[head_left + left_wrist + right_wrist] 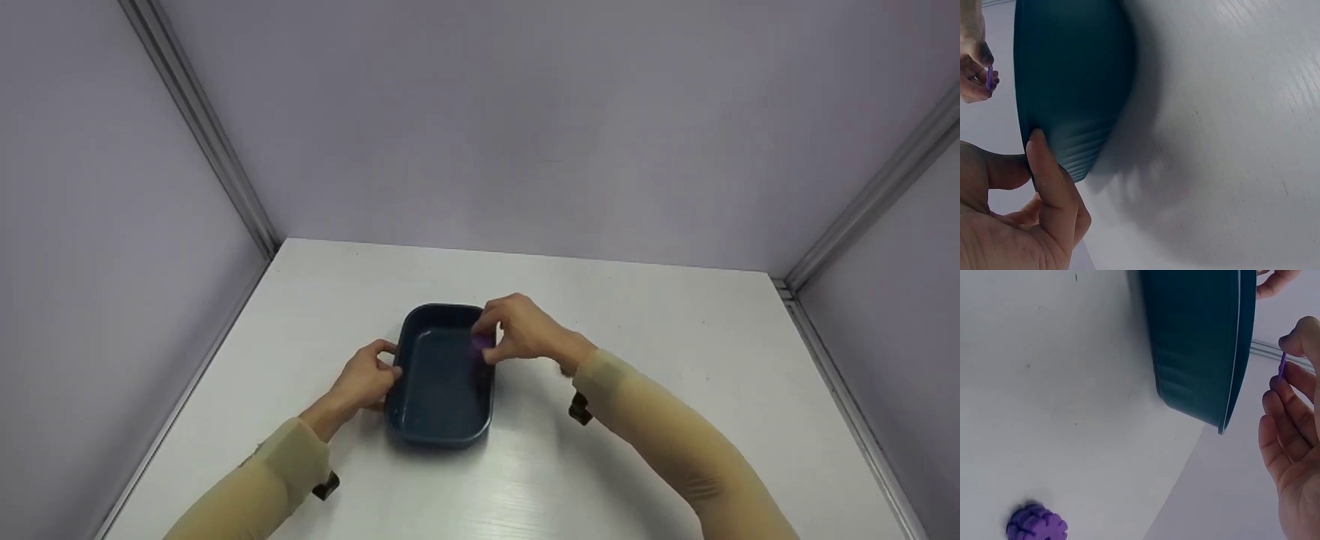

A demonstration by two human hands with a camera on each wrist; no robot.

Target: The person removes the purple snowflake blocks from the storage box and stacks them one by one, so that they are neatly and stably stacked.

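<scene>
Blue plastic tub sits mid-worktop, steadied at its left rim by the left hand curled around it, while the right hand pinches a small purple piece over its right rim.

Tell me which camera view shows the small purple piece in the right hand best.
The right wrist view: the purple piece shows edge-on, pinched in the right hand above the blue tray. The left wrist view shows a sliver between fingertips. The head view gives a blur behind the fingers.
</scene>
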